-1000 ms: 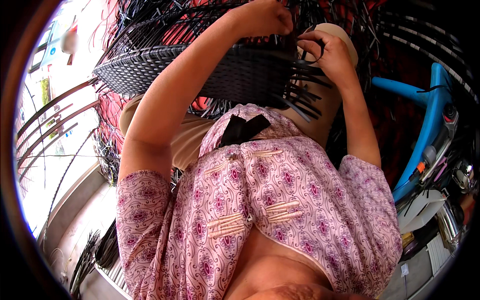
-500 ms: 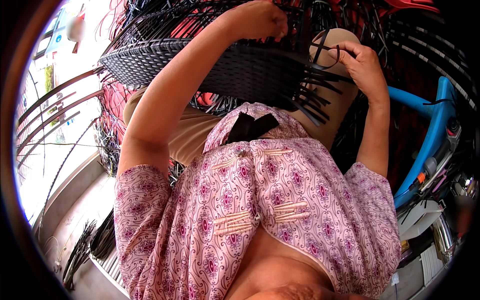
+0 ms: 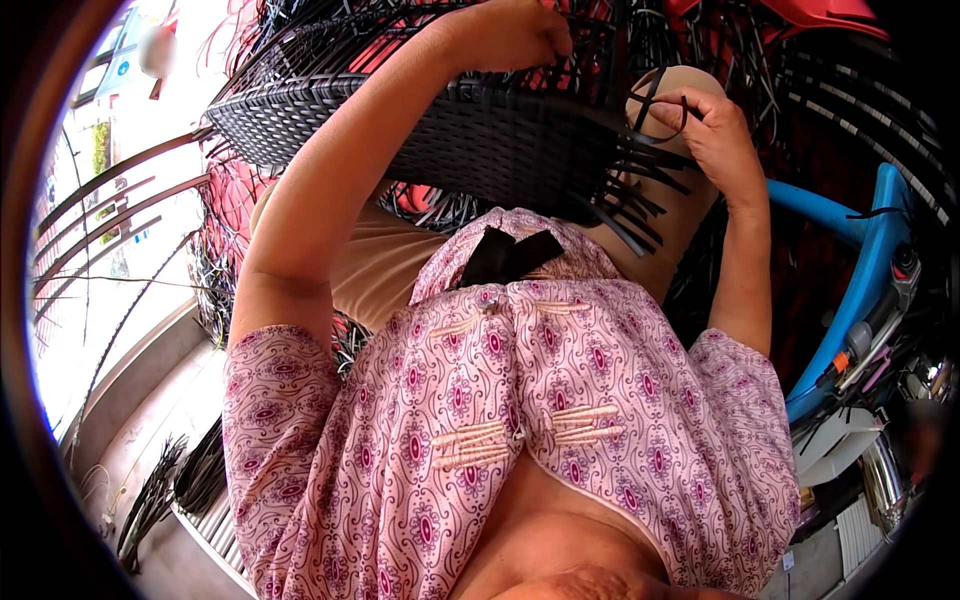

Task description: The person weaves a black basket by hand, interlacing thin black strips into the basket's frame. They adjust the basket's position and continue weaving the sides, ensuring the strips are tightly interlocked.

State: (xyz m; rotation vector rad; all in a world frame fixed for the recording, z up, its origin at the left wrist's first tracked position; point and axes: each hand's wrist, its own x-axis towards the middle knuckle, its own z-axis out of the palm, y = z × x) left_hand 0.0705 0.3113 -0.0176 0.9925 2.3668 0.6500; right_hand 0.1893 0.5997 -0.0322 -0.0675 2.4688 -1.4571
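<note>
Across the lap, a dark woven panel (image 3: 450,140) is held flat, its finished edge toward the left and loose strand ends fanning out at the right. The left hand (image 3: 510,35) is closed over the panel's far edge, fingers curled down into the weave. The right hand (image 3: 705,125) has been drawn rightward since a second ago, and a single dark strand (image 3: 655,100) is now pinched between thumb and fingertips, looped and pulled taut off the panel's loose edge. That pull is judged as a strand being tightened into the weave, with many ends unwoven. A blue frame (image 3: 860,290) stands well apart at right.
</note>
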